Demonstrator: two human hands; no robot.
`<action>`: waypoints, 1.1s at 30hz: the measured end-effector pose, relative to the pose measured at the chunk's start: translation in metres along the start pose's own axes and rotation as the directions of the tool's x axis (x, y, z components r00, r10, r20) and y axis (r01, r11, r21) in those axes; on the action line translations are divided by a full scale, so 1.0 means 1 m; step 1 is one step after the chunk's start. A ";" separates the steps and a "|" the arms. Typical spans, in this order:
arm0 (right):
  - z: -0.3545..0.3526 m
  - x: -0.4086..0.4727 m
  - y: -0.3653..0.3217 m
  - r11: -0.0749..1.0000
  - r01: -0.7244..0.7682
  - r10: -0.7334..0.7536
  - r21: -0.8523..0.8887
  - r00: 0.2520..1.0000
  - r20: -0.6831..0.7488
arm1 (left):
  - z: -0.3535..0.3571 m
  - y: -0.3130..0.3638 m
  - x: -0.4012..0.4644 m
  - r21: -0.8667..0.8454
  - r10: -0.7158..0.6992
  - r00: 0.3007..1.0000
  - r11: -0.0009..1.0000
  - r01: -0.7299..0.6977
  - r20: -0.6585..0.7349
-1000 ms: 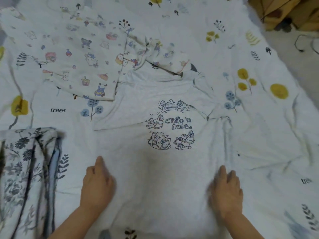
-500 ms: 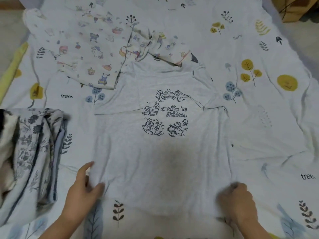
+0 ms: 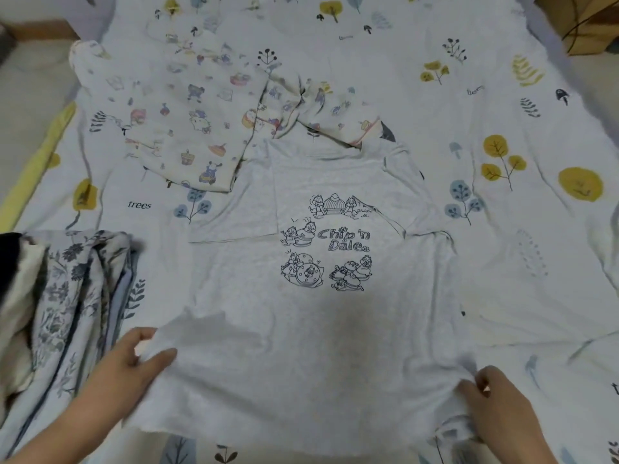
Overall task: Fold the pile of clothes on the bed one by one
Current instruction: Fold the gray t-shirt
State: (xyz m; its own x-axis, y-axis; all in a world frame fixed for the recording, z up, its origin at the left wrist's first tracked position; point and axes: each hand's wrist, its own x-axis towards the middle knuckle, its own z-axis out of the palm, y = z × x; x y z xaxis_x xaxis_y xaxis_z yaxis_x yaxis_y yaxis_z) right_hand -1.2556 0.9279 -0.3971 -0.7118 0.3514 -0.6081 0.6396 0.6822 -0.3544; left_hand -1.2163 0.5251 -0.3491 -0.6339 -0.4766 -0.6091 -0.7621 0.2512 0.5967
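At the far left edge of the bed [image 3: 502, 135] lies one bundle of dark-floral fabric [image 3: 67, 296], folded in several layers. Beside it, the left hand [image 3: 134, 360] pinches the near left corner of one pale grey T-shirt [image 3: 301, 346], thumb on top and fingers curled under the cloth. The shirt lies flat, print upward, in the middle of the bed. One cartoon-print garment [image 3: 187, 128] lies beyond it, overlapping its collar and left sleeve. The right hand [image 3: 495, 406] grips the shirt's near right corner, fingers curled into bunched cloth. One cardboard box [image 3: 589, 21] sits at the top right.
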 end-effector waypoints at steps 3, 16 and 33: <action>-0.024 0.013 -0.036 0.985 0.086 -0.074 0.147 0.993 -0.089 | -0.013 0.035 0.020 -0.156 0.014 1.000 0.988 -0.012 0.012; -0.030 0.171 -0.173 0.954 0.237 -0.217 0.182 0.968 -0.123 | 0.029 0.130 0.192 -0.353 -0.053 0.998 0.934 0.057 0.021; -0.044 0.214 -0.204 0.915 0.404 -0.338 -0.001 0.765 -0.547 | 0.022 0.170 0.260 -0.065 0.344 0.882 0.922 -0.382 -0.322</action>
State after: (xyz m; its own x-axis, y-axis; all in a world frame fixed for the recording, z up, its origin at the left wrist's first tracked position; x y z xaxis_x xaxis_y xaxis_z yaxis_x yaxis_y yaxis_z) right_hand -1.5516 0.8921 -0.4232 -0.9201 0.3893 0.0433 0.2976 0.7664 -0.5692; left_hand -1.5136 0.4622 -0.4170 -0.7789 -0.6052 -0.1643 -0.4515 0.3594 0.8167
